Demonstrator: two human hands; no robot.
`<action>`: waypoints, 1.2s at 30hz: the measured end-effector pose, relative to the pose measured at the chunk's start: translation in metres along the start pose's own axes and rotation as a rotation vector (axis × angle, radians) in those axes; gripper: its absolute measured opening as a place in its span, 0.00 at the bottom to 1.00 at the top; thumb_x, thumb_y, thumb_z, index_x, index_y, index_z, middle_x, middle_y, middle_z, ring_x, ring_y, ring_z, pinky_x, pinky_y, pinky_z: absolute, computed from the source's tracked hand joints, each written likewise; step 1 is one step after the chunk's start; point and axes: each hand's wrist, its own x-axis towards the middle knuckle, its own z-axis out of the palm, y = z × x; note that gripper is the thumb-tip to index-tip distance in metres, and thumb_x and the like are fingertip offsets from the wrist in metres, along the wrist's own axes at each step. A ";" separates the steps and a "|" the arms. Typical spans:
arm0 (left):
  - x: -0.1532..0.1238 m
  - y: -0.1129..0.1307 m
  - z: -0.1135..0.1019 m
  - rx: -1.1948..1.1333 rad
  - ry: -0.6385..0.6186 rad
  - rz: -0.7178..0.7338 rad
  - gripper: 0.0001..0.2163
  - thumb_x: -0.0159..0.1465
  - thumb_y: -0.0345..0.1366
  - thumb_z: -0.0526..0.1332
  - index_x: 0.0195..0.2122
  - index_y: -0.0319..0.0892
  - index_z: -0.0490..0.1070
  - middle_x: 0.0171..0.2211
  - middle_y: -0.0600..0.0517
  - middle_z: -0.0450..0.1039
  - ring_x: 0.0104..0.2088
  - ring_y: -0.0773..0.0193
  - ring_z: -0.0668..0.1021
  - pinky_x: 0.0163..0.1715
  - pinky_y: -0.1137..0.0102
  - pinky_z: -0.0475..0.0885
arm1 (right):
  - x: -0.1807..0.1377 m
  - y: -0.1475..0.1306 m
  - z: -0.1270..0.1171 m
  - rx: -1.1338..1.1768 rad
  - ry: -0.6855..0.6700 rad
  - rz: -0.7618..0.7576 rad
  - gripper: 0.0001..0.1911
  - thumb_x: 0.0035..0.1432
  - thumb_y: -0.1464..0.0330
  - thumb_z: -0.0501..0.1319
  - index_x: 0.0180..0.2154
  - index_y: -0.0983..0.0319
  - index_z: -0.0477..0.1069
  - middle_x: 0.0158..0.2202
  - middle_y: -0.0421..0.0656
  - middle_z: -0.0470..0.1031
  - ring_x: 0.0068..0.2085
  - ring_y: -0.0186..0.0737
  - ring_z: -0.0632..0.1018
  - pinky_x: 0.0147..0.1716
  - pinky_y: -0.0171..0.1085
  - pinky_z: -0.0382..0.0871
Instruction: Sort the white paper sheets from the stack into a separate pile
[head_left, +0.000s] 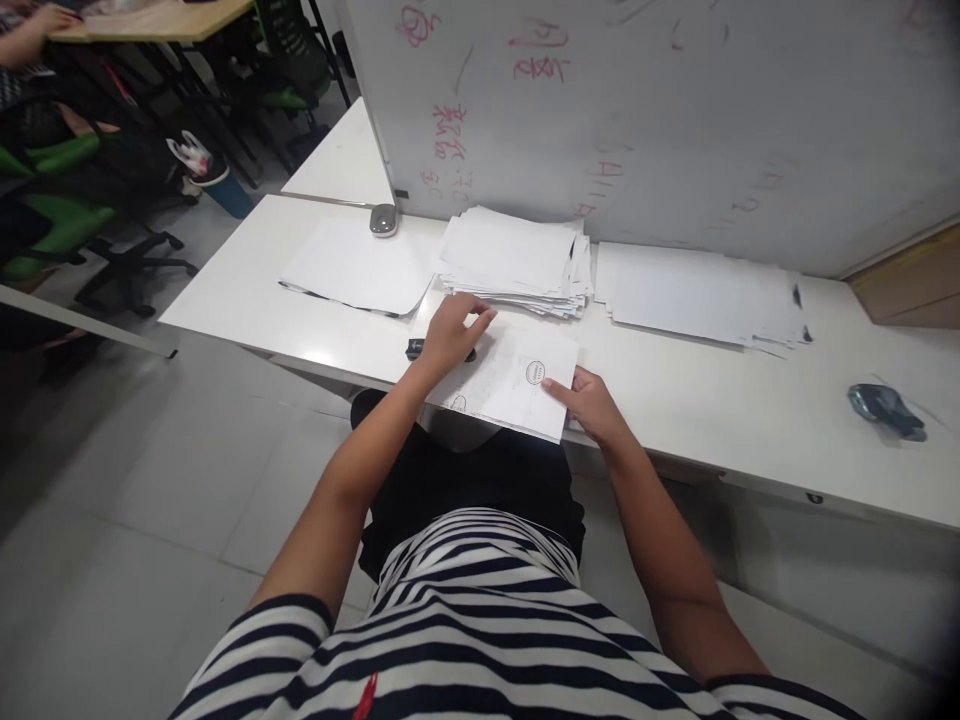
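Observation:
A thin set of white paper sheets (517, 385), with a round black stamp mark and some red marks, lies at the desk's front edge. My right hand (592, 402) grips its right edge, thumb on top and fingers underneath. Over its left part is my left hand (454, 335), fingers bent and the thumb slightly apart, with nothing visible between them. Under that hand and wrist a black object (414, 348), perhaps a stapler, shows at both sides; most of it is hidden. Just behind the left hand rises a thick, uneven stack of paper (517, 250).
On the white desk (225, 275) lie a flat paper pile (356, 265) at left and another pile (690, 295) at right. A small grey-white device (384, 220) and a dark object in clear wrap (887, 410) lie farther out. Behind stands a whiteboard (675, 120).

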 end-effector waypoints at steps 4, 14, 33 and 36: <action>-0.014 -0.005 -0.021 -0.085 0.182 -0.071 0.13 0.70 0.46 0.47 0.38 0.46 0.66 0.40 0.49 0.72 0.43 0.62 0.73 0.45 0.64 0.67 | -0.005 -0.002 0.004 -0.018 0.016 -0.058 0.29 0.49 0.50 0.67 0.49 0.60 0.72 0.47 0.46 0.78 0.47 0.49 0.78 0.44 0.45 0.74; -0.046 -0.057 -0.017 0.134 0.014 -0.133 0.21 0.70 0.47 0.42 0.27 0.45 0.65 0.28 0.49 0.71 0.34 0.59 0.72 0.36 0.63 0.64 | -0.030 -0.020 -0.028 -0.254 0.191 0.002 0.23 0.51 0.53 0.65 0.42 0.63 0.76 0.40 0.47 0.80 0.40 0.50 0.80 0.38 0.44 0.73; -0.043 -0.061 -0.014 0.155 0.018 -0.162 0.20 0.70 0.48 0.42 0.23 0.45 0.58 0.24 0.50 0.65 0.30 0.60 0.69 0.32 0.63 0.60 | -0.046 0.003 -0.092 -0.090 0.551 0.033 0.21 0.46 0.56 0.68 0.40 0.62 0.76 0.32 0.44 0.80 0.31 0.43 0.79 0.33 0.41 0.73; -0.042 -0.062 -0.014 0.149 0.014 -0.166 0.20 0.70 0.47 0.42 0.24 0.46 0.61 0.25 0.50 0.67 0.31 0.59 0.70 0.33 0.63 0.60 | -0.028 -0.014 -0.122 -0.110 0.707 -0.025 0.19 0.47 0.62 0.67 0.41 0.64 0.77 0.37 0.47 0.80 0.31 0.40 0.77 0.34 0.38 0.71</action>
